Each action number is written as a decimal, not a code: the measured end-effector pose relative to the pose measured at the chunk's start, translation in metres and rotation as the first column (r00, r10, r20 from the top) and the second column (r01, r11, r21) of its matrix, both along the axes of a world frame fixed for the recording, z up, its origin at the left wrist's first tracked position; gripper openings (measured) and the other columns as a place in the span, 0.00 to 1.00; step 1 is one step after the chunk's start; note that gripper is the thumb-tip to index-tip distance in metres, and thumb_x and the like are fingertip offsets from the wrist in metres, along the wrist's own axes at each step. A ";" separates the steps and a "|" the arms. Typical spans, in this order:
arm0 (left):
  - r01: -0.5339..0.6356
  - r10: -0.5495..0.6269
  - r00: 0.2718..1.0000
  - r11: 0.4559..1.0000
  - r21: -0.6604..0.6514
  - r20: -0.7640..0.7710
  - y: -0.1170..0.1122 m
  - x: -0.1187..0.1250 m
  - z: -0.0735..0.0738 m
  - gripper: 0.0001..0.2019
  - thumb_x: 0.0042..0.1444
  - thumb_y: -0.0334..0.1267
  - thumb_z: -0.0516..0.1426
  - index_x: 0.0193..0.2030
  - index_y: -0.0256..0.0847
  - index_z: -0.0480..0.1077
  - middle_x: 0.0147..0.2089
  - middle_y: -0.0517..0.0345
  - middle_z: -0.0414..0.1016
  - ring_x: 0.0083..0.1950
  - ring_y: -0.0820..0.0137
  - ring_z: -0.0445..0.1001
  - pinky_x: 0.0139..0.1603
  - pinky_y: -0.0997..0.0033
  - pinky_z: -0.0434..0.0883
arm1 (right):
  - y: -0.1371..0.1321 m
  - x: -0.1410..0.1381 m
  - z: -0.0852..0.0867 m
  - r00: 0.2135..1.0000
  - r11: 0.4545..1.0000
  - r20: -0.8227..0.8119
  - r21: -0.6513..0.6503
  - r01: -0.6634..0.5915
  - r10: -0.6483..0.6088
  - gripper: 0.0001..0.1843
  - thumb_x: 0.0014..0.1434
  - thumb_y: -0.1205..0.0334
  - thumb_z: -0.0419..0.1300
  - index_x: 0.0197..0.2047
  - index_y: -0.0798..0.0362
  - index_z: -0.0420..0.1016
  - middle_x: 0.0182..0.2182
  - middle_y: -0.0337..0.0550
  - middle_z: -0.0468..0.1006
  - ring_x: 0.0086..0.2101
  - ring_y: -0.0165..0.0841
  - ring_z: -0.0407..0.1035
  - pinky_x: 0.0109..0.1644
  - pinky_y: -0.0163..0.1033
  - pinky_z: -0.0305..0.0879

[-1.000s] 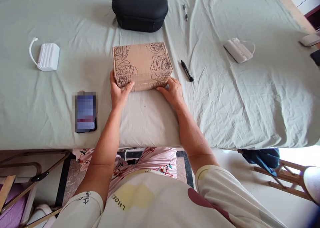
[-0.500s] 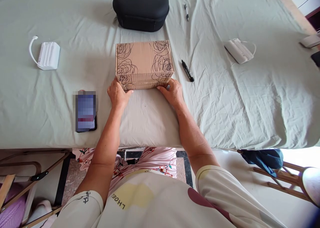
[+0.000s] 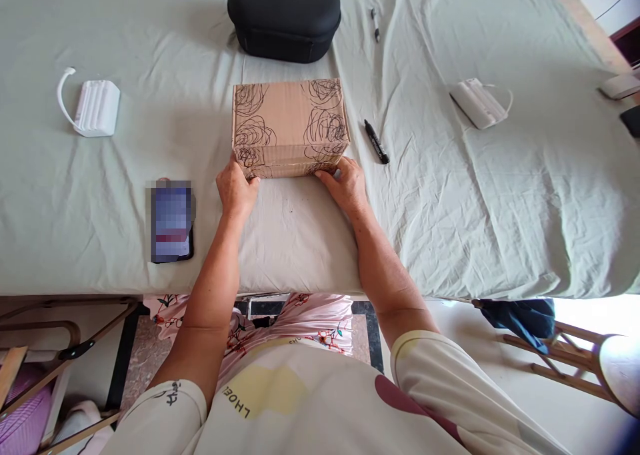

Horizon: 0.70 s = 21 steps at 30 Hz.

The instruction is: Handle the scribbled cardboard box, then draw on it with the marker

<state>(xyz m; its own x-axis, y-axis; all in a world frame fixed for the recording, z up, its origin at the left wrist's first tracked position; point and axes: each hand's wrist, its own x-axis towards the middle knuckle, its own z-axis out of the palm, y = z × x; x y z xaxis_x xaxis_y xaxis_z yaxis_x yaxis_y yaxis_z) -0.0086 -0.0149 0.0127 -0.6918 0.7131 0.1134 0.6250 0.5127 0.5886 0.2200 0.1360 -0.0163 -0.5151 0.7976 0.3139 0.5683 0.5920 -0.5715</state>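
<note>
A brown cardboard box (image 3: 285, 112) with black scribbled swirls near its corners rests on the cloth-covered table in front of me. My left hand (image 3: 236, 187) grips its near left corner, the thumb along the lower front edge. At the near right corner my right hand (image 3: 347, 183) holds the box the same way, its thumb pressed to the front face. The other fingers of both hands are largely hidden beside the box. A black marker (image 3: 376, 142) with its cap on lies just right of the box.
Behind the box sits a black zip case (image 3: 284, 18), with a pen (image 3: 375, 25) to its right. A phone (image 3: 173, 222) lies left of my left forearm. White cabled blocks stand far left (image 3: 99, 108) and right (image 3: 480, 102). The pale green cloth (image 3: 300, 242) is wrinkled.
My left thumb has drawn in slightly against the front of the box. Box and right hand stay practically in place; the view has shifted a little.
</note>
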 end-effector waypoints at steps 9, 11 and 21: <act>0.003 -0.003 1.000 0.998 0.062 0.012 0.001 -0.006 -0.011 0.27 0.55 0.25 0.60 0.63 0.37 0.69 0.58 0.40 0.83 0.66 0.48 0.80 0.75 0.46 0.72 | -0.002 0.000 0.000 1.000 1.000 0.021 -0.003 -0.002 0.003 0.15 0.67 0.44 0.61 0.38 0.46 0.73 0.38 0.47 0.79 0.44 0.46 0.71 0.54 0.53 0.68; 0.013 -0.014 1.000 0.997 0.080 0.018 0.001 -0.006 -0.012 0.28 0.54 0.25 0.59 0.64 0.37 0.68 0.59 0.41 0.83 0.66 0.49 0.80 0.76 0.46 0.71 | -0.002 0.000 0.000 1.000 1.000 0.011 0.003 0.000 0.000 0.15 0.67 0.43 0.61 0.38 0.46 0.72 0.37 0.46 0.79 0.43 0.45 0.71 0.53 0.53 0.69; -0.031 0.027 0.996 0.998 0.050 0.083 0.001 -0.003 -0.004 0.26 0.56 0.26 0.59 0.62 0.37 0.70 0.56 0.42 0.83 0.66 0.48 0.79 0.76 0.46 0.70 | -0.005 0.002 0.009 0.999 1.000 -0.023 -0.015 -0.025 0.025 0.19 0.68 0.41 0.61 0.34 0.46 0.68 0.35 0.44 0.78 0.41 0.42 0.71 0.52 0.50 0.70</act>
<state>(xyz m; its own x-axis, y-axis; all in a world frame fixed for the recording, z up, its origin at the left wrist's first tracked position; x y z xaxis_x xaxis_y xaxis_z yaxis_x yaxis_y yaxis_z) -0.0114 -0.0143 0.0085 -0.7206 0.6873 0.0911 0.5589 0.4981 0.6630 0.2219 0.1314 -0.0069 -0.5277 0.7894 0.3137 0.5405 0.5969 -0.5928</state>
